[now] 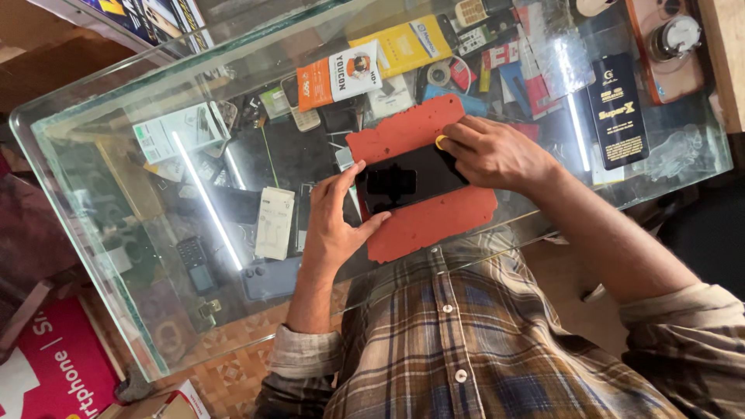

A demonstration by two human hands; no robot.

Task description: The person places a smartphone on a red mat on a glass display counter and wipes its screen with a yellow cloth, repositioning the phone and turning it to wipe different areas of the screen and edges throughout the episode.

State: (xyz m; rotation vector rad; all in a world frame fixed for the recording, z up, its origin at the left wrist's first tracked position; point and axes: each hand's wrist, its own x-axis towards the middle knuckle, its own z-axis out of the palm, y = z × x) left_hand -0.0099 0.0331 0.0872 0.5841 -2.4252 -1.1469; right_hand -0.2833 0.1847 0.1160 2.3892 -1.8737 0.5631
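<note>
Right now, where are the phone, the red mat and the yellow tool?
phone (411, 180): head view, middle of its dark screen.
red mat (434, 221): head view, bare part below the phone.
yellow tool (441, 142): head view, tip showing at the right hand's fingers.

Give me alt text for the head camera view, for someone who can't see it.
A person's left hand steadies a black phone on a red mat atop a glass display counter, while the right hand presses a small yellow tool at its edge.
</note>
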